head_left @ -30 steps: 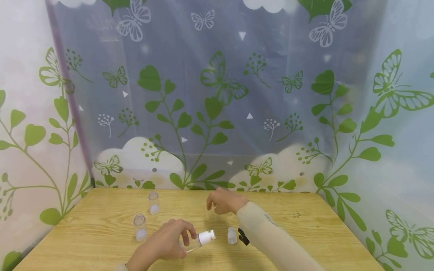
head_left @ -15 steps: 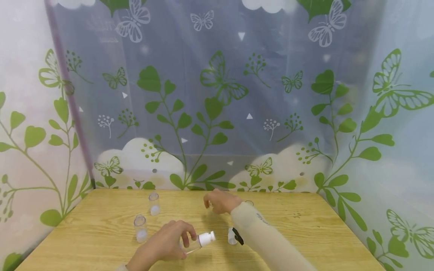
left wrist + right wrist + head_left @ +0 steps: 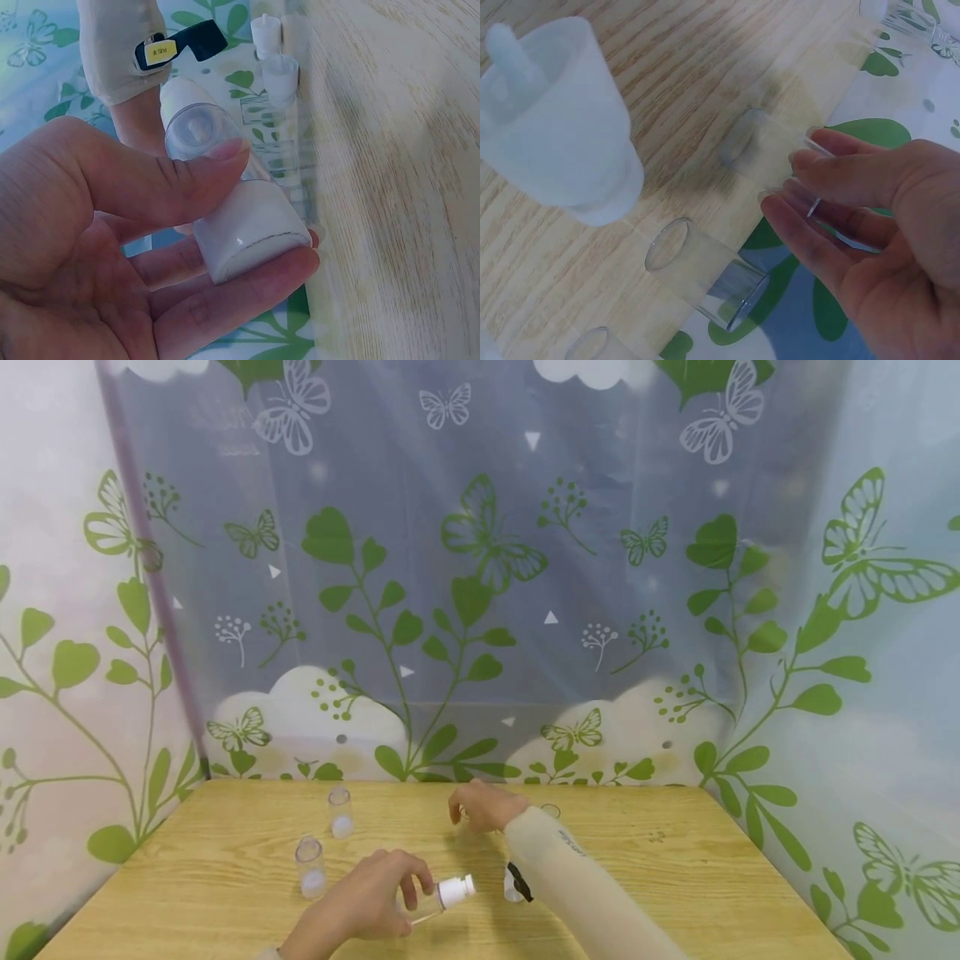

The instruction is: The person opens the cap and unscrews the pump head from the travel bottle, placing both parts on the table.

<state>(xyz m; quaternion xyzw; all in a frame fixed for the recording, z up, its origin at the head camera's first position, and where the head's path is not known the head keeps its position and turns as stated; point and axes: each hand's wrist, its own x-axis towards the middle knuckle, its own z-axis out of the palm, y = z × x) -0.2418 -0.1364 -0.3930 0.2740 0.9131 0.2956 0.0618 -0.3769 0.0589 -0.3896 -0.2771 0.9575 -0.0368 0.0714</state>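
In the head view my left hand (image 3: 375, 893) holds a small bottle (image 3: 453, 890) tilted on its side, its white pump top pointing right. The left wrist view shows the bottle's white base (image 3: 251, 232) between thumb and fingers. Farther back over the table, my right hand (image 3: 487, 806) pinches a clear cylindrical cap (image 3: 761, 154) by one end, seen in the right wrist view. Beside it stands another clear cylinder (image 3: 705, 270). A white cup-shaped part (image 3: 562, 127) with a stem inside is close to the right wrist camera; the wrist strap partly hides a whitish piece (image 3: 512, 887) in the head view.
Two clear containers with white inside their lower ends, one farther back (image 3: 341, 814) and one nearer (image 3: 310, 868), stand at the left of the wooden table (image 3: 675, 893). A clear round rim (image 3: 551, 811) shows behind the right sleeve. A patterned curtain (image 3: 480, 610) closes off the back.
My right hand and forearm have shifted slightly left, so the strap covers more of the whitish piece and a clear rim appears behind the sleeve. My left hand stays nearly still with the bottle.
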